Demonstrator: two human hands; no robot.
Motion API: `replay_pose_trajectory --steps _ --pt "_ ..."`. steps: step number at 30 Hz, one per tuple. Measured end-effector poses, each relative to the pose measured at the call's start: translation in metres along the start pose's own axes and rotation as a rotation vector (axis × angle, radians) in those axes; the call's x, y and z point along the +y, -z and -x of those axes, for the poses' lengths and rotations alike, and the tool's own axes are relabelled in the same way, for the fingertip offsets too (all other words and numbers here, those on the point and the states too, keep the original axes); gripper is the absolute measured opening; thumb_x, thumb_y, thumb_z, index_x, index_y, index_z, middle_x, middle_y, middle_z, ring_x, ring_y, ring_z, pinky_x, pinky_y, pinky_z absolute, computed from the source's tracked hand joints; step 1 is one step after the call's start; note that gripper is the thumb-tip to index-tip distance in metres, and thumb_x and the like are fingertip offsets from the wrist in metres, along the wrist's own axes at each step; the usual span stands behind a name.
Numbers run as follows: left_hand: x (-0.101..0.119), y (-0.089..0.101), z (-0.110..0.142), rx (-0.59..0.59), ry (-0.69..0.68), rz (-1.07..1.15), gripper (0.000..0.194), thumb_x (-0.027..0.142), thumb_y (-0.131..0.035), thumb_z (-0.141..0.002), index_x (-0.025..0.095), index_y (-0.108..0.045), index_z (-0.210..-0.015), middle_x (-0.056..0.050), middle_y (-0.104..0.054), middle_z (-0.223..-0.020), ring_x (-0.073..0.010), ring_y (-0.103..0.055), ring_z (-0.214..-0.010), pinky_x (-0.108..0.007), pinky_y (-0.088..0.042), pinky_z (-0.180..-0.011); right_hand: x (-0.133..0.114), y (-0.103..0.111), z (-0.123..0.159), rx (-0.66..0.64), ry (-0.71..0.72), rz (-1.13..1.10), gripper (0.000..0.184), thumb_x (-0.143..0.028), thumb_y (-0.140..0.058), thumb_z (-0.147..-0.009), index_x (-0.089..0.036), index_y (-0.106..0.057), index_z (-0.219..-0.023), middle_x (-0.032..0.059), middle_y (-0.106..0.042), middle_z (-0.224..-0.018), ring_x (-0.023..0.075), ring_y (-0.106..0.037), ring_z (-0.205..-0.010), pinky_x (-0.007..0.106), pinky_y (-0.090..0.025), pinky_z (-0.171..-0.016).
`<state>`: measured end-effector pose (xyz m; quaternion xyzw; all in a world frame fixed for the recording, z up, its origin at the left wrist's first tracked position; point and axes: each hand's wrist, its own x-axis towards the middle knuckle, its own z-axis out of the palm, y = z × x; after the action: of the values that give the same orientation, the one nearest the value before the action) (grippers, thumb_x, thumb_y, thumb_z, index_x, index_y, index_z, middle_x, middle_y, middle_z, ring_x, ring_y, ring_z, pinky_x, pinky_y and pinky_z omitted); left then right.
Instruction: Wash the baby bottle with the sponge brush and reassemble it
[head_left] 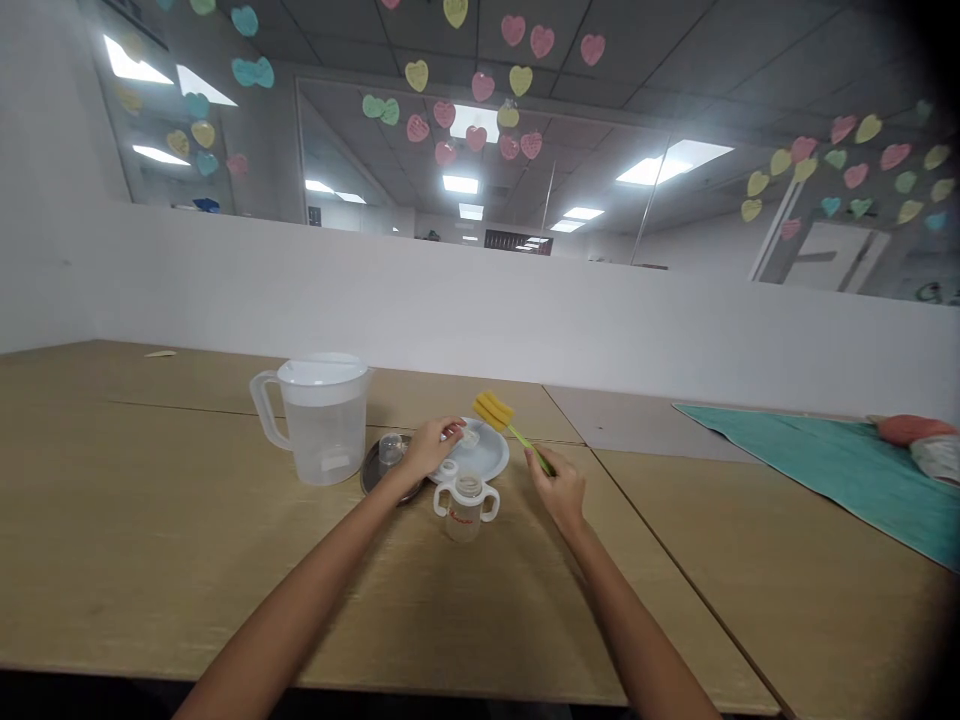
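My right hand (559, 488) is closed around the green handle of a bottle brush (495, 410); its yellow sponge head points up and left above the plate. My left hand (435, 446) is over the left side of a white plate (491, 458), fingers slightly bent and apart, near a small white piece (469, 438) lying there. In front of the plate stands a clear baby bottle (463, 520), uncapped, with two white handles. A small white ring-like part (448, 468) is by the plate's near edge. Behind my left wrist, a clear cap (390, 452) sits on a dark round tray (371, 470).
A large translucent pitcher (326, 430) with a white lid stands at the left on the wooden table (187, 540). At the right lies a green cloth (817, 455) with a reddish item (915, 430) on it. A white wall (450, 300) with a window rises behind.
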<state>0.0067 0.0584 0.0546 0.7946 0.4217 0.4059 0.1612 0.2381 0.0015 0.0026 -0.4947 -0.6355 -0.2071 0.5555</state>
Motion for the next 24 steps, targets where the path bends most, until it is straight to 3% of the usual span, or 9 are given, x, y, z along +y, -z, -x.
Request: replay_pose_trajectory --steps 2,5,9,12,14,16,19,22,24 --pt "-0.005 0.009 0.013 0.103 0.010 0.114 0.032 0.035 -0.049 -0.079 0.016 -0.063 -0.101 -0.008 -0.066 -0.101 -0.0184 -0.060 -0.085 -0.030 -0.045 -0.079 -0.004 0.001 0.000 -0.061 0.076 -0.057 0.030 -0.036 -0.048 -0.085 -0.017 -0.071 -0.085 0.0067 -0.072 -0.081 0.0162 -0.066 -0.069 0.023 -0.047 -0.064" --pt "-0.016 0.013 0.028 0.110 0.065 0.319 0.034 0.039 -0.054 -0.076 0.014 -0.063 -0.097 -0.009 -0.067 -0.097 -0.0187 -0.061 -0.085 -0.030 -0.046 -0.078 -0.007 -0.002 0.004 -0.141 0.170 -0.026 0.027 -0.035 -0.050 -0.084 -0.018 -0.072 -0.082 0.0053 -0.072 -0.077 0.0138 -0.065 -0.063 0.020 -0.045 -0.059" --pt "-0.029 0.012 0.037 0.123 0.110 0.385 0.035 0.042 -0.055 -0.075 0.014 -0.062 -0.094 -0.007 -0.067 -0.090 -0.0180 -0.061 -0.083 -0.028 -0.046 -0.076 -0.003 -0.005 0.005 -0.076 0.027 0.098 0.034 -0.040 -0.046 -0.085 -0.018 -0.072 -0.085 0.0071 -0.072 -0.080 0.0171 -0.066 -0.067 0.023 -0.044 -0.058" --pt "-0.035 0.023 0.043 0.260 0.134 0.204 0.028 0.037 -0.049 -0.079 0.015 -0.061 -0.091 -0.006 -0.066 -0.088 -0.0170 -0.060 -0.080 -0.027 -0.045 -0.074 0.001 -0.003 0.004 -0.074 -0.063 0.103 0.038 -0.043 -0.043 -0.086 -0.018 -0.072 -0.089 0.0075 -0.072 -0.083 0.0198 -0.066 -0.069 0.025 -0.044 -0.060" --pt "-0.037 0.035 0.049 0.351 0.157 -0.034 0.022 0.030 -0.044 -0.079 0.016 -0.059 -0.087 -0.006 -0.065 -0.084 -0.0168 -0.059 -0.077 -0.028 -0.044 -0.071 0.002 -0.001 0.003 -0.087 -0.082 0.105 0.039 -0.044 -0.043 -0.085 -0.018 -0.072 -0.088 0.0071 -0.072 -0.081 0.0202 -0.066 -0.067 0.026 -0.043 -0.058" --pt "-0.039 0.045 0.055 0.366 0.190 -0.304 0.019 0.024 -0.042 -0.079 0.016 -0.058 -0.086 -0.007 -0.063 -0.083 -0.0175 -0.058 -0.074 -0.028 -0.043 -0.070 0.001 0.000 0.003 -0.104 -0.085 0.097 0.039 -0.045 -0.043 -0.085 -0.019 -0.072 -0.089 0.0073 -0.072 -0.082 0.0205 -0.066 -0.068 0.026 -0.043 -0.058" --pt "-0.043 0.048 0.061 0.256 0.275 -0.575 0.020 0.020 -0.040 -0.079 0.016 -0.058 -0.088 -0.010 -0.063 -0.088 -0.0190 -0.060 -0.074 -0.029 -0.043 -0.067 -0.004 0.002 0.002 -0.139 -0.148 0.044 0.041 -0.046 -0.043 -0.084 -0.019 -0.072 -0.090 0.0081 -0.071 -0.084 0.0211 -0.065 -0.070 0.026 -0.043 -0.059" --pt "-0.047 0.042 0.064 0.093 0.360 -0.682 0.022 0.018 -0.044 -0.076 0.016 -0.061 -0.091 -0.012 -0.065 -0.091 -0.0199 -0.062 -0.075 -0.028 -0.043 -0.066 -0.007 0.004 0.000 -0.164 -0.283 -0.038 0.043 -0.050 -0.045 -0.082 -0.019 -0.072 -0.091 0.0078 -0.072 -0.081 0.0216 -0.064 -0.068 0.026 -0.043 -0.057" --pt "-0.046 0.040 0.064 0.043 0.378 -0.704 0.024 0.018 -0.046 -0.074 0.017 -0.062 -0.093 -0.012 -0.066 -0.087 -0.0214 -0.063 -0.075 -0.029 -0.043 -0.066 -0.007 0.005 -0.003 -0.162 -0.360 -0.092 0.044 -0.052 -0.046 -0.080 -0.018 -0.072 -0.092 0.0080 -0.072 -0.081 0.0224 -0.064 -0.068 0.027 -0.044 -0.058"
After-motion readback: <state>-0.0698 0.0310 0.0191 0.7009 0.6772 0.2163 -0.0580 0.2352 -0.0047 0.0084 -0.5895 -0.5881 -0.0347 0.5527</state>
